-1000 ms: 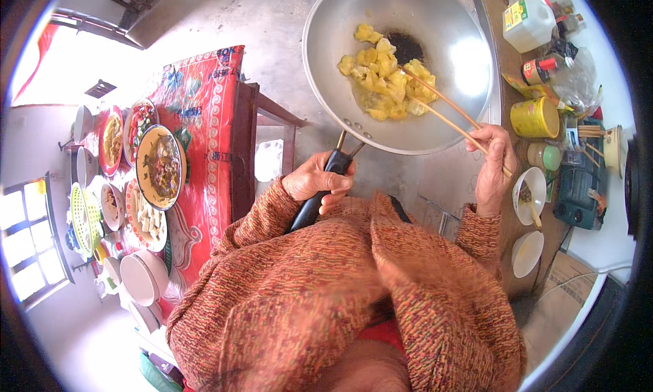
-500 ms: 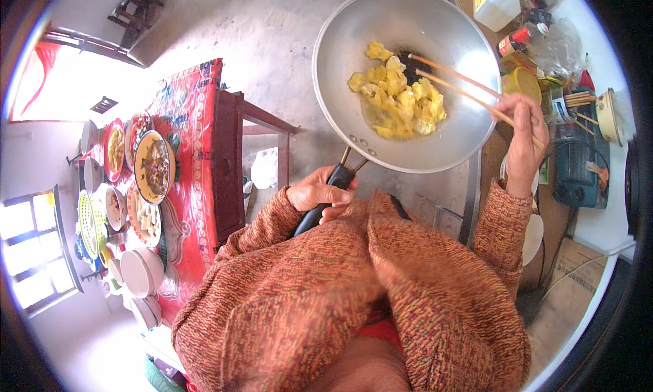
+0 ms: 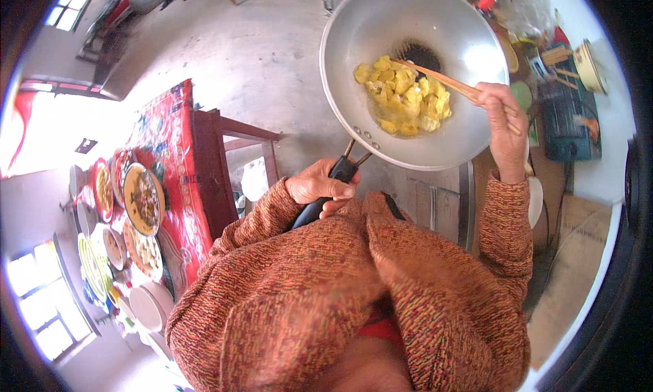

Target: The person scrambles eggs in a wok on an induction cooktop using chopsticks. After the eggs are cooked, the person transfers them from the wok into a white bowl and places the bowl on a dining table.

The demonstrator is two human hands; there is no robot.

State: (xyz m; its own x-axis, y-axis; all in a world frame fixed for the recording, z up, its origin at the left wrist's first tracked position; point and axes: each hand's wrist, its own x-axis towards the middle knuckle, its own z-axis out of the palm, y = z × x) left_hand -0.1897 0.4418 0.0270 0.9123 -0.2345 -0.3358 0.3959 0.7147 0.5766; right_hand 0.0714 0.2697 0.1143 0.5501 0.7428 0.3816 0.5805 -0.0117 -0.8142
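My left hand is closed round the black handle of a wide metal wok, which hangs in front of me, over the floor. Yellow pieces that look like scrambled egg lie in the wok, beside a dark scorched patch on its bottom. Between the fingers of my right hand, at the wok's right rim, is a pair of wooden chopsticks. The sticks lie close together, and their tips reach the upper edge of the egg near the scorched patch.
To the left stands a table with a red patterned cloth, holding several dishes of food, among them a yellow-rimmed bowl. Along the right wall are a teal appliance, a holder with chopsticks and a cardboard sheet.
The chopsticks, spread apart before, have come together, and their tips have shifted left. The view has turned, so the table sits lower and the wok slightly higher and to the right.
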